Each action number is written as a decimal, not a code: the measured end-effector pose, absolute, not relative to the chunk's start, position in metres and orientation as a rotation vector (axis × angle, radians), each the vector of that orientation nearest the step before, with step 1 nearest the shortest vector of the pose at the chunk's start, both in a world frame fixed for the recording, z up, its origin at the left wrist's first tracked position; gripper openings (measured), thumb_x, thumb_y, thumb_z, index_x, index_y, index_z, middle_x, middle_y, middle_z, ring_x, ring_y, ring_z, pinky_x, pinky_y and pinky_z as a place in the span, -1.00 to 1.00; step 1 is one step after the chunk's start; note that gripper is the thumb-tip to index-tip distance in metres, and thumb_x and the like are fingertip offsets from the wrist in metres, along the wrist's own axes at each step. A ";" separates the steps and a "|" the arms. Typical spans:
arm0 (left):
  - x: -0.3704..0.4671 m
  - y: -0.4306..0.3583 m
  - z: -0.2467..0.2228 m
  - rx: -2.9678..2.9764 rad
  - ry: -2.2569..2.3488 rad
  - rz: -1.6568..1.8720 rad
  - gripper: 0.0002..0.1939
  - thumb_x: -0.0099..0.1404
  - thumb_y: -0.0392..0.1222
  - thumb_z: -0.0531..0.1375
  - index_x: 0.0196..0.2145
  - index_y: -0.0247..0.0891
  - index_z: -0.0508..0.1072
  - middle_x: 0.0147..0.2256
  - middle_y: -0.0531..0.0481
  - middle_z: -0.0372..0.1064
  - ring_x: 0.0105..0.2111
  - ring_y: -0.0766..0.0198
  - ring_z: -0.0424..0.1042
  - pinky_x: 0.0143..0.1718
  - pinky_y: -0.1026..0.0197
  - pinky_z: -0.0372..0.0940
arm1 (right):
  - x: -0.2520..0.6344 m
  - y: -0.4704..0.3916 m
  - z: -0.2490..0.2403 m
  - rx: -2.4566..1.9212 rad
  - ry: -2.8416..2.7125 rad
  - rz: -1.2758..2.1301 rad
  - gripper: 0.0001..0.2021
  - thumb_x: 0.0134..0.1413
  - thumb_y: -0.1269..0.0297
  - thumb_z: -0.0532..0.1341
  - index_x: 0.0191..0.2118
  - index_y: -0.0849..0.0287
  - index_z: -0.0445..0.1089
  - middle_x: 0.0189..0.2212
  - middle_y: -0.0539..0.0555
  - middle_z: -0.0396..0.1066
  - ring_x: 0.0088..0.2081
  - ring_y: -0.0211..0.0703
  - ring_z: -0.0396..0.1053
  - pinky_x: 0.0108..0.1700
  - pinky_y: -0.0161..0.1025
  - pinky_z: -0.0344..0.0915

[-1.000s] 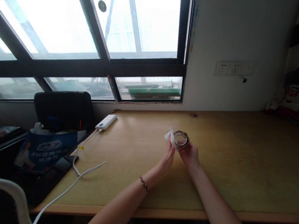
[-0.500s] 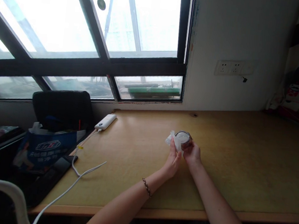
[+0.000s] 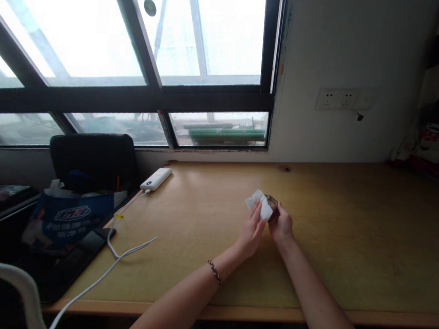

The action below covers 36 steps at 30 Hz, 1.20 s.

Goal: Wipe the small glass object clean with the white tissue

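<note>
Above the middle of the wooden table [image 3: 205, 235], both hands are brought together. My left hand [image 3: 250, 232] presses a crumpled white tissue [image 3: 265, 210] against the side of a small round brown object with a shiny rim [image 3: 272, 205]. My right hand [image 3: 282, 225] grips that object from the right, fingers closed round it. The object is tilted and partly covered by the tissue and fingers, so its exact kind cannot be made out. A braided bracelet [image 3: 214, 271] circles the left wrist.
A white power bank [image 3: 156, 179] lies at the table's left edge, a white cable [image 3: 113, 252] running from it. Further left are a black chair [image 3: 92, 157] and a blue bag [image 3: 70, 220]. A wall socket [image 3: 336, 99] sits behind the table.
The round object has been turned, so its open-looking top face no longer shows. The tissue now lies over more of its left side. Both hands stay in nearly the same place.
</note>
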State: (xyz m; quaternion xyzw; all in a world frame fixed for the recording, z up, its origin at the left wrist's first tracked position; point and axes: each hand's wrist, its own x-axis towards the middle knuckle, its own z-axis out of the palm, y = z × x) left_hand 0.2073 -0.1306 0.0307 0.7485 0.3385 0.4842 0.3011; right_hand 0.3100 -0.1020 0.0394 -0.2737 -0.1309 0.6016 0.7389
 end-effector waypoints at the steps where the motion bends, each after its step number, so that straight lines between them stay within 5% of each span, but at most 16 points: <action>1: 0.208 -0.132 0.032 2.002 0.893 1.277 -0.49 0.27 -0.04 -0.15 0.14 -0.25 -0.03 0.18 -0.06 -0.23 0.17 0.17 -0.21 0.16 0.06 -0.21 | 0.310 -0.102 0.039 -0.616 -0.327 1.300 -0.87 -0.04 0.34 0.10 -0.47 0.25 0.35 -0.56 0.00 0.42 -0.55 -0.29 0.33 -0.49 -0.34 0.25; 6: 0.202 -0.133 0.041 2.164 0.892 1.255 -0.47 0.27 -0.07 -0.15 0.16 -0.26 -0.11 0.19 -0.09 -0.27 0.17 0.15 -0.23 0.15 0.04 -0.21 | 0.307 -0.105 0.038 -0.661 -0.481 1.289 -0.88 -0.14 0.29 0.18 -0.53 0.24 0.31 -0.65 -0.07 0.34 -0.66 -0.36 0.22 -0.62 -0.40 0.14; 17: 0.185 -0.127 0.056 2.692 0.748 1.035 -0.45 0.25 -0.03 -0.13 0.16 -0.24 -0.09 0.17 -0.14 -0.16 0.16 0.11 -0.17 0.13 -0.04 -0.25 | 0.311 -0.100 0.034 -0.612 -0.362 1.429 -0.89 -0.13 0.30 0.14 -0.52 0.22 0.34 -0.63 -0.05 0.37 -0.56 -0.30 0.30 -0.46 -0.37 0.26; 29: 0.191 -0.113 0.038 2.012 0.977 1.290 -0.50 0.28 -0.05 -0.16 0.14 -0.26 -0.03 0.15 -0.09 -0.09 0.14 0.16 -0.09 0.13 0.02 -0.12 | 0.311 -0.105 0.046 -0.534 -0.273 1.433 -0.85 -0.02 0.40 0.07 -0.47 0.24 0.38 -0.52 0.02 0.44 -0.50 -0.29 0.37 -0.43 -0.35 0.31; 36: 0.209 -0.123 0.023 1.672 0.843 1.209 -0.44 0.26 0.01 -0.13 0.15 -0.31 -0.05 0.17 -0.08 -0.15 0.16 0.18 -0.19 0.17 0.09 -0.24 | 0.326 -0.099 0.041 -0.498 -0.109 1.370 -0.77 0.04 0.42 0.00 -0.49 0.18 0.36 -0.62 -0.05 0.41 -0.58 -0.32 0.34 -0.46 -0.35 0.32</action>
